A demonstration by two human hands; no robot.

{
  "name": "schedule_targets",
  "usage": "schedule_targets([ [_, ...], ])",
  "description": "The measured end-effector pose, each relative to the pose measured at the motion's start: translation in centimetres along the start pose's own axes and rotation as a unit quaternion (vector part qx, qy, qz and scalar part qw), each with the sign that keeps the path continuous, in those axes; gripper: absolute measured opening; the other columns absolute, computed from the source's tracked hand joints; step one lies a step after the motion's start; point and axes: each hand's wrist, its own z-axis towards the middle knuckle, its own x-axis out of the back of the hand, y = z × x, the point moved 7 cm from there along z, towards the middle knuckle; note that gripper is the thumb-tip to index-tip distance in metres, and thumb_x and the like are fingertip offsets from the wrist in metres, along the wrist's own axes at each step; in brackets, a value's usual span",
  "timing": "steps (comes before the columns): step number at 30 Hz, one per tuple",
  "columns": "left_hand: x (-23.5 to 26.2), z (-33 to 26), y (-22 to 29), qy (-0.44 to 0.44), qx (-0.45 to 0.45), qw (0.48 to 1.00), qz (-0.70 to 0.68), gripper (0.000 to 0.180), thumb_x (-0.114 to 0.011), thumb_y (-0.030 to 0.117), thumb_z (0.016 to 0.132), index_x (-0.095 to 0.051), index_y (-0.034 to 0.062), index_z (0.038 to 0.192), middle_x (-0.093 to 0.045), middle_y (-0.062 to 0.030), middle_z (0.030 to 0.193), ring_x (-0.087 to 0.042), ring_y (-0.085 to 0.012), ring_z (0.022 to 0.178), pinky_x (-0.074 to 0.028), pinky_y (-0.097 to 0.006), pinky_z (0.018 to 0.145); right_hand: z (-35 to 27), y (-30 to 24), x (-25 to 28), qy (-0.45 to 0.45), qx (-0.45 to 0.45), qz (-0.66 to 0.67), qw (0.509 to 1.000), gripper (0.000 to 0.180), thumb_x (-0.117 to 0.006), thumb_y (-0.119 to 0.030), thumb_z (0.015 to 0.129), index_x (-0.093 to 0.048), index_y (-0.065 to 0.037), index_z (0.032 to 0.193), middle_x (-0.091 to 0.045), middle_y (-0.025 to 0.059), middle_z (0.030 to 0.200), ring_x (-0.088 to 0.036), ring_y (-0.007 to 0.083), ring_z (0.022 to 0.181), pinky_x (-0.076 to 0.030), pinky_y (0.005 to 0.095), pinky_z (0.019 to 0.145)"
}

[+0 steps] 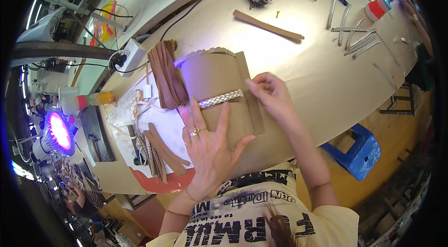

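Observation:
A brown panel (205, 74) with a scalloped upper edge lies on the table, a straight brown strip (252, 111) along its right side. Across its middle runs a silvery braided strap (221, 99). My left hand (207, 149) is spread on the panel, its fingertips at the strap's lower edge and left end. My right hand (272, 94) is at the panel's right side, thumb and fingers pinched together near the strip's edge. Whatever is in that pinch is too small or hidden to make out.
Brown leather strips (165, 76) lie bundled left of the panel; more strips and braids (156, 151) are below them. Beyond are a single brown strip (268, 26), several silvery braids (359, 39) and a red-labelled bottle (377, 9). A lit lamp (58, 132) stands left, a blue stool (357, 153) right.

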Motion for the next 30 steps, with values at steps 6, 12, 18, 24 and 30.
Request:
schedule_targets([
  [6, 0.4, -0.3, -0.3, -0.014, -0.013, 0.999, -0.031, 0.072, -0.071, 0.053, 0.080, -0.053, 0.0175, 0.140, -0.025, -0.0368, 0.150, -0.037, -0.0497, 0.133, -0.029, -0.053, 0.104, -7.8, -6.6, -2.7, 0.077, 0.471, -0.285, 0.831, 0.033, -0.055, -0.023, 0.099, -0.061, 0.000, 0.123, -0.060, 0.0185, 0.127, -0.059, 0.0329, 0.114, -0.045, 0.0379, 0.097],
  [12, 1.2, -2.0, -4.9, 0.030, -0.030, 0.933, -0.358, 0.067, -0.062, 0.019, 0.083, -0.042, 0.0047, 0.146, -0.019, -0.0367, 0.154, -0.026, -0.0453, 0.143, -0.023, -0.049, 0.107, -9.3, -6.2, -7.1, -0.025, 0.389, -0.447, 0.806, 0.074, -0.041, -0.056, 0.098, -0.037, -0.003, 0.149, -0.031, 0.0195, 0.156, -0.025, 0.0403, 0.146, -0.022, 0.0555, 0.114],
  [18, -2.7, -1.9, -7.0, 0.101, 0.006, 0.908, -0.406, 0.076, -0.049, 0.042, 0.093, -0.026, 0.0017, 0.153, -0.008, -0.0308, 0.160, -0.006, -0.0396, 0.151, 0.002, -0.052, 0.117, -9.8, -4.8, -9.6, -0.118, 0.318, -0.527, 0.780, 0.088, -0.029, -0.066, 0.097, -0.022, 0.002, 0.153, -0.018, 0.0259, 0.159, -0.011, 0.0455, 0.148, -0.007, 0.0555, 0.118],
  [24, -5.4, -1.2, -6.7, 0.105, 0.006, 0.831, -0.546, 0.092, -0.035, 0.070, 0.094, -0.019, 0.0029, 0.155, -0.002, -0.0265, 0.161, -0.005, -0.0409, 0.150, -0.006, -0.052, 0.118, -8.0, -3.2, -9.7, -0.121, 0.329, -0.348, 0.869, 0.085, -0.046, -0.053, 0.097, -0.013, 0.000, 0.155, -0.008, 0.0273, 0.160, -0.007, 0.0478, 0.147, -0.008, 0.0558, 0.118],
  [30, -8.1, -1.5, -7.9, 0.101, 0.073, 0.747, -0.653, 0.093, -0.031, 0.067, 0.097, -0.014, -0.0051, 0.154, -0.011, -0.0265, 0.160, -0.011, -0.0346, 0.150, -0.012, -0.041, 0.119, -7.7, -1.0, -8.2, -0.109, 0.280, -0.319, 0.899, 0.084, -0.049, -0.042, 0.098, -0.004, 0.000, 0.155, -0.005, 0.0253, 0.161, -0.005, 0.0441, 0.149, -0.009, 0.0510, 0.119],
])
